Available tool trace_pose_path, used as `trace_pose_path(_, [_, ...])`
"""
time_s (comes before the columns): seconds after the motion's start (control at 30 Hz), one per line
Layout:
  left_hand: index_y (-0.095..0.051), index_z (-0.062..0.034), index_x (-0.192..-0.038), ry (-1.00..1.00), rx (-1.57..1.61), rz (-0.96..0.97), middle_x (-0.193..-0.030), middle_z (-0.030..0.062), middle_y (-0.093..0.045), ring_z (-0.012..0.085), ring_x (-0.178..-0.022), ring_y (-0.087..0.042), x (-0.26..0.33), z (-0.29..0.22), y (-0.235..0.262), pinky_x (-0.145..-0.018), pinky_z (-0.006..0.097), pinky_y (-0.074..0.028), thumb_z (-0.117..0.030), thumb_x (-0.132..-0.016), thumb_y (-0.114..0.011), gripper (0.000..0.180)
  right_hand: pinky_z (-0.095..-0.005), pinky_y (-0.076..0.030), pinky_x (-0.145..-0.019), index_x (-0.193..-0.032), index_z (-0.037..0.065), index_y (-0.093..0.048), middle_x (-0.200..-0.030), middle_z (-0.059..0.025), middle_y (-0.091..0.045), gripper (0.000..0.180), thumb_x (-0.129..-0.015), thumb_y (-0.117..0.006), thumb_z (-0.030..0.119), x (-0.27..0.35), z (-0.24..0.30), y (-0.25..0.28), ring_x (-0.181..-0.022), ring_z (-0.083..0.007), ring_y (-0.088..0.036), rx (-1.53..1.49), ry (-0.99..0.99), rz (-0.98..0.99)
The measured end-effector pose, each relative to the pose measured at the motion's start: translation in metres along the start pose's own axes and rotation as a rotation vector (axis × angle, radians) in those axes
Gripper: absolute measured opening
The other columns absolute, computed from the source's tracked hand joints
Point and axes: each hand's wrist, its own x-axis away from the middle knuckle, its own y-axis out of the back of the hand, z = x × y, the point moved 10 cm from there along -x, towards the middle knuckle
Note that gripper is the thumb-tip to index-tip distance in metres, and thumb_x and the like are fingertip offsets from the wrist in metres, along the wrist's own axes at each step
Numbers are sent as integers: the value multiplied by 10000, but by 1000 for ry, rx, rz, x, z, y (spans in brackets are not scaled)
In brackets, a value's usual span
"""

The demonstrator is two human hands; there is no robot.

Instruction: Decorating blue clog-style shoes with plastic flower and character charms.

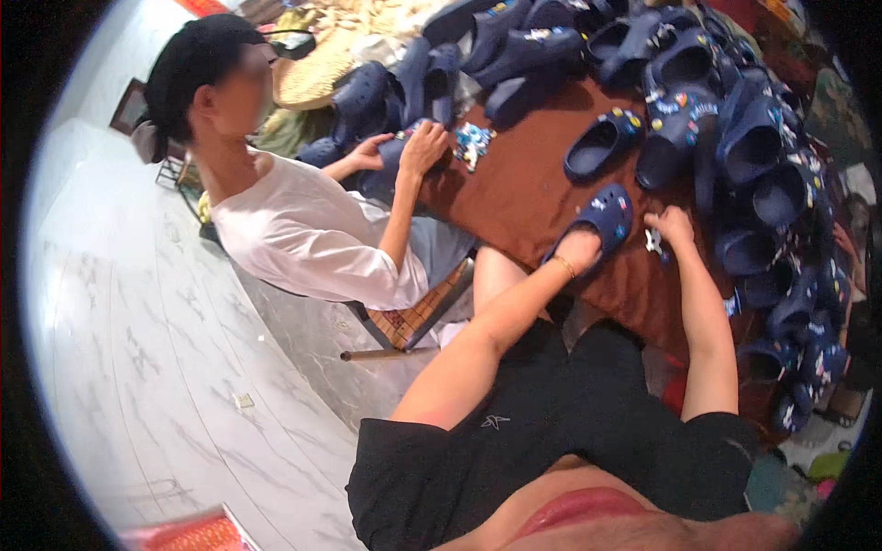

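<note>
A navy blue clog (608,209) with small colourful charms on its upper is in my left hand (581,248). The fingers reach into its opening and are mostly hidden there. To the right, my right hand (675,226) is low over the brown cloth (524,197), its fingers curled together. Small white charms (654,243) show right beside those fingertips. Whether one is pinched between them I cannot tell. Just beyond the held clog lies another navy clog (602,145), decorated with yellow and white charms.
Many decorated navy clogs (758,138) are heaped along the right and far sides. At left, a seated co-worker (312,220) handles a clog beside a pile of blue and white charms (473,142). A woven basket (312,78) stands behind.
</note>
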Motion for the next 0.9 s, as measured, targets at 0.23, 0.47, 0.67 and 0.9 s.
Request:
trace_pose_path(0.23, [-563,-12,-711,-9,-3,-21,-742,189,-592,329,-752,-575,-3,5,-3,-721,420,-444,-176,-732,-517,171,-398,-465,-801,-932,-7,-608,-998,-191,-602,465,-584,-731,276,8,10,6,-935,-315,-586,27,-155,144])
trace_pose_path(0.47, [-563,-22,-725,7,-1,19,-783,193,-594,339,-777,-569,-14,5,-7,-739,429,-438,-188,-744,-503,178,-399,-467,-796,-931,9,-621,-1017,-183,-597,364,-655,-675,240,-3,3,9,-954,-316,-579,54,-166,136])
trace_pose_path(0.67, [-550,-26,-761,62,-3,87,-825,188,-580,331,-828,-556,-9,11,-7,-761,426,-429,-169,-734,-537,146,-415,-454,-819,-933,28,-633,-999,-200,-595,287,-714,-608,212,-9,-8,5,-956,-332,-573,44,-190,124])
trace_pose_path(0.9, [-569,-21,-695,-18,10,-15,-754,189,-600,345,-731,-582,0,2,-6,-700,446,-456,-175,-754,-502,178,-432,-458,-753,-856,71,-584,-899,-177,-609,162,-708,-548,130,2,-10,23,-875,-342,-578,-48,-46,-146])
